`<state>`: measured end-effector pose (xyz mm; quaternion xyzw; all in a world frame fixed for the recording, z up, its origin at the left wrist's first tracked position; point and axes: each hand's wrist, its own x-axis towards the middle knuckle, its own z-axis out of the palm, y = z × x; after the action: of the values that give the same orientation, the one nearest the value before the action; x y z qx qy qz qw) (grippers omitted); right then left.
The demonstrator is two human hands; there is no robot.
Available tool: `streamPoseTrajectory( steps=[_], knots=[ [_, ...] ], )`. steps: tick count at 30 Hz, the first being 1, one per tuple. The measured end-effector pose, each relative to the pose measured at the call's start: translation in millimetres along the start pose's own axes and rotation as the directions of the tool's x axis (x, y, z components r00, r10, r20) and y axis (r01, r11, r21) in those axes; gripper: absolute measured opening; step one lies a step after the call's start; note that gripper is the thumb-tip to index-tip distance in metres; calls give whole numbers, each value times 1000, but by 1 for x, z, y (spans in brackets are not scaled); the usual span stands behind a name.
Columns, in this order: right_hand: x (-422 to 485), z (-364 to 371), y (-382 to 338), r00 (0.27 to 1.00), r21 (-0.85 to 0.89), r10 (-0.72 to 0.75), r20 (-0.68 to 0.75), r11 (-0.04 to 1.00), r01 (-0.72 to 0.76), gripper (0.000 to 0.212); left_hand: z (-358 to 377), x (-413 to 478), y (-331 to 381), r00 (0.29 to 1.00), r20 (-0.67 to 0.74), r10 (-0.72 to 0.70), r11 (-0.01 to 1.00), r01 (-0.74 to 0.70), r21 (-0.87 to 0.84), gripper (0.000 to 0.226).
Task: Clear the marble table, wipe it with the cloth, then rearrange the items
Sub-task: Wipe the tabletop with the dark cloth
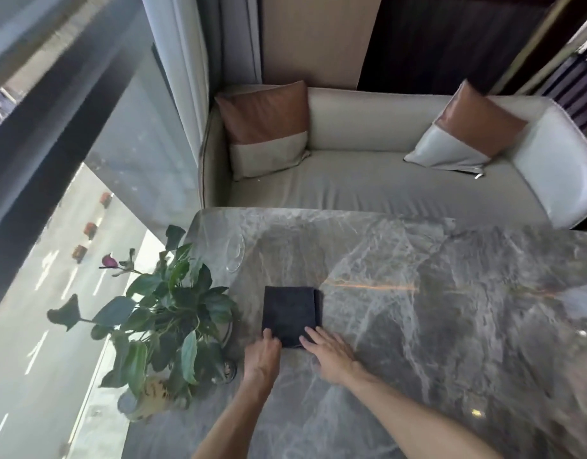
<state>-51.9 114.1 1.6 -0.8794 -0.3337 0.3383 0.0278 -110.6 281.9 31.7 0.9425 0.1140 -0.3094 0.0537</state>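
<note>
A dark folded cloth (pixel 290 313) lies flat on the grey marble table (pixel 434 293), left of the middle. My left hand (pixel 262 354) touches the cloth's near left corner with its fingertips. My right hand (pixel 332 354) rests palm down at the near right corner, fingers spread and overlapping the cloth's edge. Neither hand has lifted the cloth. A leafy green plant (pixel 173 313) with one purple bud stands at the table's left edge, in a clear glass vase whose base (pixel 224 371) shows beside my left wrist.
A clear glass dish (pixel 235 251) sits on the table beyond the plant. A cream sofa (pixel 368 183) with two brown-and-white cushions stands right behind the table's far edge. A full-height window (pixel 70 226) runs along the left side.
</note>
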Motion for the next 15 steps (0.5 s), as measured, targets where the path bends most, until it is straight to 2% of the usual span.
streamPoseTrajectory(
  steps=[2, 5, 8, 13, 15],
  knots=[
    [-4, -13, 3, 999, 75, 9, 42, 997, -12, 59, -11, -6, 6, 999, 20, -39, 999, 39, 13, 35],
    [-27, -31, 16, 985, 377, 77, -153, 926, -14, 49, -22, -23, 17, 994, -53, -99, 992, 95, -86, 33],
    [-76, -30, 43, 944, 559, 157, -292, 828, 35, 38, -21, -52, 33, 967, -197, -163, 966, 116, -230, 31],
    [-189, 21, 126, 877, 661, 309, -368, 750, 13, 28, 15, -113, 97, 948, -220, -229, 930, 146, -339, 38],
    [-235, 42, 161, 862, 623, 325, -389, 782, -13, 39, 31, -136, 135, 948, -224, -225, 930, 140, -341, 37]
  ],
)
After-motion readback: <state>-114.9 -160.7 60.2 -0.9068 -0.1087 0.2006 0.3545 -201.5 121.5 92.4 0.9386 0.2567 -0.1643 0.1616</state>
